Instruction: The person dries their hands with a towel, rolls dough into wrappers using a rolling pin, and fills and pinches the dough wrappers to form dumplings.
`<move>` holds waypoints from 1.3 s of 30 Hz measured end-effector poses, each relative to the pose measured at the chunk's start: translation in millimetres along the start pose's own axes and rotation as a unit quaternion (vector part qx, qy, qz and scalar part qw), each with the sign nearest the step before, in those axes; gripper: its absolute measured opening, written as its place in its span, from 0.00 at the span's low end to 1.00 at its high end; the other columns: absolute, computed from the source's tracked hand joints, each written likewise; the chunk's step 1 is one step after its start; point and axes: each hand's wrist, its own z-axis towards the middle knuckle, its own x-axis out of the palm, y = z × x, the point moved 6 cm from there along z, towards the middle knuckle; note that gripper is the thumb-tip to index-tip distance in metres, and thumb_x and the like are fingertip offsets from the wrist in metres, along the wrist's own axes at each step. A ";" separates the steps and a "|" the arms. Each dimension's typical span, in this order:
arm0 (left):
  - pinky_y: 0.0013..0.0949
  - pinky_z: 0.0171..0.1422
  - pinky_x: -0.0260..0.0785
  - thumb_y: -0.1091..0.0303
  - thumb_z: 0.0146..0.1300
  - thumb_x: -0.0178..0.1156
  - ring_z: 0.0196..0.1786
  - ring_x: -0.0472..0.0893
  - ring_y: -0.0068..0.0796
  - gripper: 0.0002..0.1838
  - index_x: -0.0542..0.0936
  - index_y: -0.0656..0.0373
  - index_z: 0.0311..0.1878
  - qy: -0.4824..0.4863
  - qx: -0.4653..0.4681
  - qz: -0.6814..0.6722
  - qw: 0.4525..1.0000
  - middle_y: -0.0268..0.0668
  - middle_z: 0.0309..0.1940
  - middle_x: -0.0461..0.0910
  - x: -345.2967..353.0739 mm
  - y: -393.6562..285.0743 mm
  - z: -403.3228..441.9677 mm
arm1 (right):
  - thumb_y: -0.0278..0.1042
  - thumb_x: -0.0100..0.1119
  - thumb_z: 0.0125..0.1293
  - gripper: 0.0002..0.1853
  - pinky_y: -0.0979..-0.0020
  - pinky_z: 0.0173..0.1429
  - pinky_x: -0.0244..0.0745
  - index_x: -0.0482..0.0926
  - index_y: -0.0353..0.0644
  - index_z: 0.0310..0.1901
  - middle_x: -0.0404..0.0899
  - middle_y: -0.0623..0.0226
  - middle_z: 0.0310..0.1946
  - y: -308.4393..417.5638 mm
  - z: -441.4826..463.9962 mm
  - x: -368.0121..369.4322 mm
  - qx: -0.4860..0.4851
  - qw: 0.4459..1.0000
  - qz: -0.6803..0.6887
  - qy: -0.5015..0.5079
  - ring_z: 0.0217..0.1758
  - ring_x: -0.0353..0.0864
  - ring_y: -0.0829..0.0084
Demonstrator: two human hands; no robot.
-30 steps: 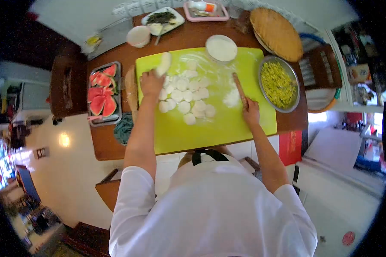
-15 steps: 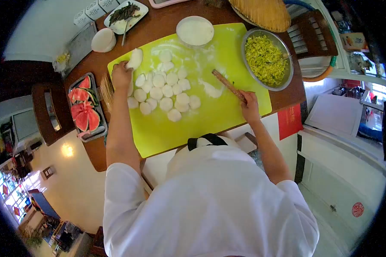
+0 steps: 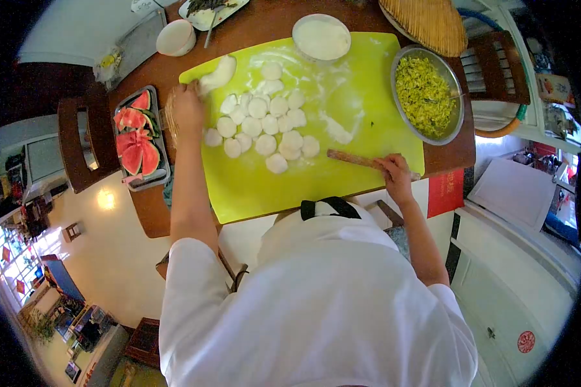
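Note:
My right hand [image 3: 396, 175] is closed around a wooden rolling pin [image 3: 355, 159] near the front right edge of the yellow-green mat [image 3: 258, 193]. My left hand [image 3: 187, 106] is at the mat's left edge, beside a long piece of dough [image 3: 219, 74] and over a straw-coloured slatted item [image 3: 170, 116]. Its fingers point away from me and are partly hidden, so I cannot see whether it grips anything. Several small flattened dough rounds [image 3: 266, 144] lie clustered on the mat, between my hands. Loose flour [image 3: 336, 129] dusts the surface.
A bowl of flour [image 3: 321, 37] stands at the mat's far edge. At right is a metal bowl of yellow-green filling [image 3: 426, 97]. A tray of watermelon slices [image 3: 139, 142] sits at left. A white bowl [image 3: 175, 39] and a dish [image 3: 229, 14] stand behind.
The rolling pin has swung from a steep slant to nearly crosswise and come closer to me. My left hand has moved off the long dough piece, toward the slatted item. The view has shifted.

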 end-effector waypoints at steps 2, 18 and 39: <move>0.46 0.57 0.66 0.69 0.48 0.63 0.53 0.74 0.49 0.23 0.77 0.58 0.52 -0.030 0.011 0.053 0.998 0.49 0.50 0.75 -3.5 -12.0 6.1 | 0.12 0.55 0.45 0.23 0.63 0.47 0.71 0.81 0.44 0.44 0.73 0.59 0.36 1.2 1.5 -0.4 -0.007 1.000 0.009 -0.005 0.44 0.73 0.57; 0.58 0.69 0.50 0.58 0.60 0.56 0.70 0.58 0.46 0.24 0.72 0.43 0.61 -0.024 0.230 0.093 0.968 0.40 0.67 0.62 48.4 -111.3 -16.0 | 0.16 0.54 0.45 0.18 0.59 0.45 0.73 0.84 0.46 0.37 0.76 0.58 0.36 -4.8 2.5 1.6 -0.033 0.999 0.029 -0.002 0.41 0.76 0.55; 0.46 0.56 0.66 0.65 0.56 0.59 0.52 0.74 0.38 0.09 0.82 0.52 0.40 0.175 0.369 -0.018 0.913 0.34 0.40 0.78 19.7 -159.7 -123.5 | 0.17 0.52 0.46 0.17 0.58 0.47 0.71 0.82 0.46 0.36 0.75 0.61 0.34 -3.3 34.6 8.3 -0.090 0.995 0.034 -0.005 0.43 0.75 0.55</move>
